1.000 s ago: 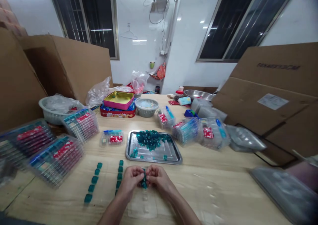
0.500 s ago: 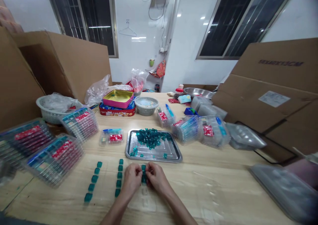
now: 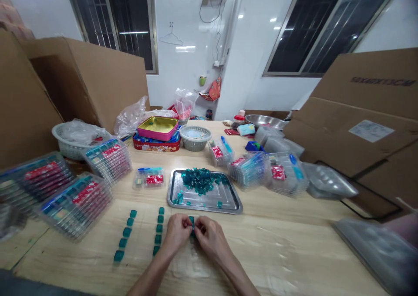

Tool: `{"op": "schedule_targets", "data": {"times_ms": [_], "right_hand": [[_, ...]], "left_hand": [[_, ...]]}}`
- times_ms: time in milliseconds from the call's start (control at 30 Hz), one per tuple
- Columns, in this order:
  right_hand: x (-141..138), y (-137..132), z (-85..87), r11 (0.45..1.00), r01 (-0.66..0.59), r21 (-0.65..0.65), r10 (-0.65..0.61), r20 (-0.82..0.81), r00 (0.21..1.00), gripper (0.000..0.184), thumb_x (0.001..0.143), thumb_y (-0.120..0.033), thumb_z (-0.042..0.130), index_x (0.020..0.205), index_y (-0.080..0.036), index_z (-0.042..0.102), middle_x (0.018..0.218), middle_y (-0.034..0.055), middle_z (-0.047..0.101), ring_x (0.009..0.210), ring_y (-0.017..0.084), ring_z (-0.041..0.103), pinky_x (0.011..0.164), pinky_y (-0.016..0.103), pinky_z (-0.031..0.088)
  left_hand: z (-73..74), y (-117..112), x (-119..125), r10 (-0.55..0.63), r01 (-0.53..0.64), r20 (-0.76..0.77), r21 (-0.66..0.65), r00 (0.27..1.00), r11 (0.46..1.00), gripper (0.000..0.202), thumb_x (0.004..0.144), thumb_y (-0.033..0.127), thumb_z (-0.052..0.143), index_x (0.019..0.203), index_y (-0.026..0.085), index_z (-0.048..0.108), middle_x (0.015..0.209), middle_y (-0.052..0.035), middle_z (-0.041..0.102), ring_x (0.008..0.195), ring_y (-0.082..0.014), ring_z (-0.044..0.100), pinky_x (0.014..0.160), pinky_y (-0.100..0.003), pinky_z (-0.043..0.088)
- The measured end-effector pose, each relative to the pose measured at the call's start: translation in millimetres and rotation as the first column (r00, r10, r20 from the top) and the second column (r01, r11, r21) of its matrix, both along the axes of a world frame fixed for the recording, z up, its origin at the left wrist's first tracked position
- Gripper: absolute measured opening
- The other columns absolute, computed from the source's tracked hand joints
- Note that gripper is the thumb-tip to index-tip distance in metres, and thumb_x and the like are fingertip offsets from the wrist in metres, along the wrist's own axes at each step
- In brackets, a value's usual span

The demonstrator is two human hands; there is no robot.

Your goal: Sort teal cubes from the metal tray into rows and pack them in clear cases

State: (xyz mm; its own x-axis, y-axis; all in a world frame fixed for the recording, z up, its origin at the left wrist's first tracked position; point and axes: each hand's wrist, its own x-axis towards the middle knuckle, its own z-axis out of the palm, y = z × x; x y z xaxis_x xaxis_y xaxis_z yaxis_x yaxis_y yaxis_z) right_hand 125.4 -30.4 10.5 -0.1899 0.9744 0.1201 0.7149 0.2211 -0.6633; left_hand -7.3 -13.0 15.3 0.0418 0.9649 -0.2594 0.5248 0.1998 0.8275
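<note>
My left hand (image 3: pixel 179 230) and my right hand (image 3: pixel 211 236) meet at the front middle of the table, fingers pinched together at a small teal gem-like piece (image 3: pixel 191 220). The fingers hide most of what lies between them. Under my hands lies a clear plastic tray (image 3: pixel 191 265). To the left, one column of teal pieces (image 3: pixel 159 228) stands in a clear tray, and another column (image 3: pixel 127 232) sits farther left. Just beyond my hands, a metal tray (image 3: pixel 209 203) bears a heap of loose teal pieces (image 3: pixel 200 180).
Stacks of filled clear packs (image 3: pixel 76 205) stand at the left. More clear packs (image 3: pixel 250 169) sit right of the metal tray. Clear empty trays (image 3: pixel 277 248) lie at the right front. Baskets (image 3: pixel 195 143), tins (image 3: pixel 156 144) and cardboard boxes (image 3: pixel 365 113) line the back and sides.
My hands have shifted slightly, the fingers now closer together and covering more of the teal pieces between them. The whole view has moved a little; the columns and heap look the same.
</note>
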Motion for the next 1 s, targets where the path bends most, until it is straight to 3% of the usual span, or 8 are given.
{"op": "schedule_targets", "data": {"times_ms": [67, 233, 367, 600, 800, 900, 967, 1000], "right_hand": [[0, -4, 1.2, 0.999, 0.028, -0.046, -0.029, -0.010, 1.000, 0.007, 0.070, -0.020, 0.051, 0.070, -0.016, 0.057, 0.065, 0.0030, 0.060, 0.062, 0.015, 0.053, 0.058, 0.022, 0.032], [2, -2, -4.8, 0.993, 0.053, -0.105, -0.056, -0.018, 0.998, 0.011, 0.058, -0.012, 0.048, 0.063, -0.016, 0.056, 0.058, 0.0007, 0.057, 0.057, 0.013, 0.049, 0.055, 0.021, 0.029], [8, 6, -12.7, 0.983, -0.001, -0.184, -0.031, -0.175, 0.984, 0.010, 0.055, -0.012, 0.044, 0.056, -0.014, 0.054, 0.053, -0.0001, 0.053, 0.053, 0.011, 0.046, 0.050, 0.020, 0.027], [24, 5, -14.0, 0.916, -0.181, -0.358, -0.042, -0.535, 0.844, 0.003, 0.052, -0.013, 0.049, 0.052, -0.012, 0.052, 0.048, -0.0033, 0.045, 0.048, 0.007, 0.036, 0.045, 0.019, 0.023], [41, -8, -0.4, 0.920, -0.150, -0.363, -0.148, -0.674, 0.723, 0.016, 0.057, -0.026, 0.067, 0.060, -0.011, 0.062, 0.051, -0.0014, 0.051, 0.047, 0.008, 0.040, 0.047, 0.020, 0.030], [39, -13, 4.6, 0.936, -0.112, -0.333, -0.183, -0.736, 0.651, 0.019, 0.061, -0.030, 0.069, 0.066, -0.012, 0.066, 0.050, -0.0007, 0.052, 0.046, 0.009, 0.044, 0.047, 0.021, 0.034], [34, -15, 7.2, 0.956, -0.095, -0.278, -0.159, -0.763, 0.627, 0.018, 0.063, -0.029, 0.069, 0.070, -0.012, 0.068, 0.054, 0.0008, 0.055, 0.048, 0.010, 0.047, 0.048, 0.022, 0.036], [31, -16, 8.2, 0.968, -0.087, -0.236, -0.133, -0.773, 0.620, 0.017, 0.064, -0.028, 0.069, 0.071, -0.013, 0.069, 0.057, 0.0015, 0.056, 0.049, 0.010, 0.048, 0.049, 0.022, 0.036]], "left_hand": [[1.2, 0, 0, -0.005, 0.005, -0.018, -0.011, 1.000, 1.000, 0.021, 0.061, 0.019, 0.047, 0.065, 0.010, 0.066, 0.053, 0.0012, 0.057, 0.050, 0.0009, 0.040, 0.052, -0.010, 0.024], [1.2, 0, 2, -0.005, 0.005, -0.066, -0.005, 0.998, 1.000, 0.021, 0.061, 0.018, 0.048, 0.067, 0.011, 0.067, 0.058, 0.0013, 0.059, 0.052, 0.0016, 0.040, 0.054, -0.010, 0.023], [-1.0, -1, 2, -0.008, 0.008, -0.091, 0.001, 0.996, 1.000, 0.020, 0.061, 0.018, 0.049, 0.069, 0.012, 0.067, 0.063, 0.0011, 0.061, 0.055, 0.0017, 0.041, 0.057, -0.011, 0.025], [-7.4, 1, 4, 0.007, -0.006, -0.116, 0.003, 0.993, 1.000, 0.019, 0.062, 0.017, 0.049, 0.068, 0.012, 0.066, 0.066, 0.0000, 0.062, 0.055, 0.0012, 0.039, 0.060, -0.012, 0.024], [2.4, -5, 3, 0.003, 0.002, -0.082, 0.062, 0.997, 0.998, 0.024, 0.069, 0.022, 0.044, 0.068, 0.012, 0.065, 0.073, -0.0027, 0.063, 0.066, -0.0014, 0.046, 0.067, -0.013, 0.030], [14.7, -15, 4, 0.062, -0.068, 0.046, 0.124, 0.997, 0.990, 0.032, 0.075, 0.033, 0.038, 0.076, 0.014, 0.064, 0.083, -0.0036, 0.062, 0.077, -0.0035, 0.051, 0.073, -0.014, 0.036], [22.5, -23, 7, 0.094, -0.097, 0.280, -0.001, 0.956, 0.995, 0.035, 0.073, 0.041, 0.041, 0.083, 0.014, 0.061, 0.079, -0.0035, 0.060, 0.071, -0.0047, 0.052, 0.065, -0.015, 0.038], [25.6, -27, 9, 0.108, -0.070, 0.423, -0.105, 0.900, 0.992, 0.036, 0.071, 0.044, 0.044, 0.086, 0.013, 0.058, 0.076, -0.0032, 0.059, 0.066, -0.0053, 0.053, 0.060, -0.015, 0.039]]}}
